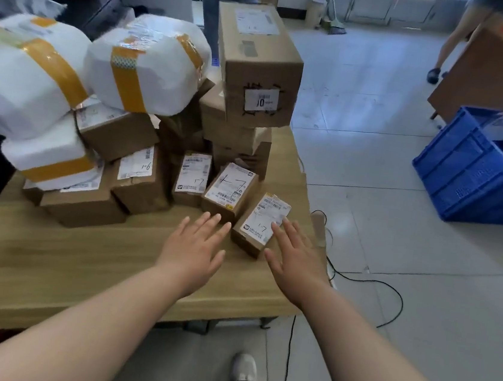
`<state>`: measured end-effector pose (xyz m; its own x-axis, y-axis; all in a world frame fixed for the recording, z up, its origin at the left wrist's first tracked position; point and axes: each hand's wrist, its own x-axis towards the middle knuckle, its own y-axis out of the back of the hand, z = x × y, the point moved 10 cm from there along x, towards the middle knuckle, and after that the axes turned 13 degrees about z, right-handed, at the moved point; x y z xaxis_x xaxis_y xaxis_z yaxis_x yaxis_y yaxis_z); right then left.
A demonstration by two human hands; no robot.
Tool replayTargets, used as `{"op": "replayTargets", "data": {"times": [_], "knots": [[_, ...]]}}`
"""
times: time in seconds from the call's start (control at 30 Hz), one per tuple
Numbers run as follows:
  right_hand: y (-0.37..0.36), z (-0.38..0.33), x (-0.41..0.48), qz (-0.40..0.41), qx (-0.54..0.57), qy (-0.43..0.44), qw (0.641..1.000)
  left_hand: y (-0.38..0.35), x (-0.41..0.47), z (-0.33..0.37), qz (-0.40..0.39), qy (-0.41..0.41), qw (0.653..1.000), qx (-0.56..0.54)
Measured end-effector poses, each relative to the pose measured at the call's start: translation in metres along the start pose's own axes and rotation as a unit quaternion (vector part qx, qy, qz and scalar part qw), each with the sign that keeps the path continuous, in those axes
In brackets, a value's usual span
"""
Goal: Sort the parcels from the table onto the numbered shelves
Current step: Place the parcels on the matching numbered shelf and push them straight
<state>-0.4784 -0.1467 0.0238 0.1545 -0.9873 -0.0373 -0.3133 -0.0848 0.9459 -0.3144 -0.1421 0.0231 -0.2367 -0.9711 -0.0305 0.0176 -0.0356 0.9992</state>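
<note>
Head view. The person's left hand (195, 246) and right hand (294, 258) are both extended over the wooden table (78, 264), palms down, holding nothing. The left fingers (208, 226) are straight and spread wide; the right fingers (289, 232) are likewise straight and spread.

A small cardboard parcel (260, 225) with a white label lies on the table between the two hands. The right fingertips overlap its right edge; actual contact cannot be confirmed. The left fingertips sit just beside its left side, apart from it.

Directly beyond the left fingertips stands a second labelled parcel (230, 189). Further beyond, brown boxes are stacked, topped by a tall carton (256, 65). Beyond and left of the left fingers are white wrapped bundles (147, 62) bound in yellow tape. Well right of the right fingers, a blue crate (471, 177) stands on the floor.
</note>
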Motion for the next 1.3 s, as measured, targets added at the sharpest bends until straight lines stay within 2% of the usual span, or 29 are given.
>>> {"op": "replayTargets", "data": {"times": [0.23,0.47,0.63,0.77,0.93,1.1,1.23,1.3], "knots": [[-0.015,0.012,0.049,-0.039,-0.008,0.034,0.999,-0.008,0.042,0.001,-0.005,0.011,1.000,0.007],[-0.050,0.022,0.085,-0.065,-0.015,0.018,0.998,-0.033,0.096,-0.014,-0.012,0.022,1.000,-0.006],[-0.083,0.016,0.091,-0.094,-0.044,0.020,0.994,-0.067,0.114,-0.031,-0.056,0.039,0.998,-0.011],[-0.093,0.013,0.086,-0.104,-0.039,0.029,0.993,-0.070,0.104,-0.023,-0.046,0.018,0.999,-0.017],[-0.085,0.019,0.079,-0.124,-0.049,0.083,0.988,-0.051,0.095,-0.016,0.006,-0.064,0.997,-0.050],[-0.078,0.028,0.078,-0.126,-0.040,0.073,0.989,-0.056,0.121,-0.066,-0.008,0.012,0.999,-0.040],[-0.084,0.024,0.079,-0.114,-0.030,0.034,0.992,-0.082,0.136,-0.105,-0.089,0.077,0.993,-0.031],[-0.091,0.021,0.077,-0.113,-0.040,0.021,0.993,-0.092,0.133,-0.112,-0.114,0.077,0.990,-0.039]]}}
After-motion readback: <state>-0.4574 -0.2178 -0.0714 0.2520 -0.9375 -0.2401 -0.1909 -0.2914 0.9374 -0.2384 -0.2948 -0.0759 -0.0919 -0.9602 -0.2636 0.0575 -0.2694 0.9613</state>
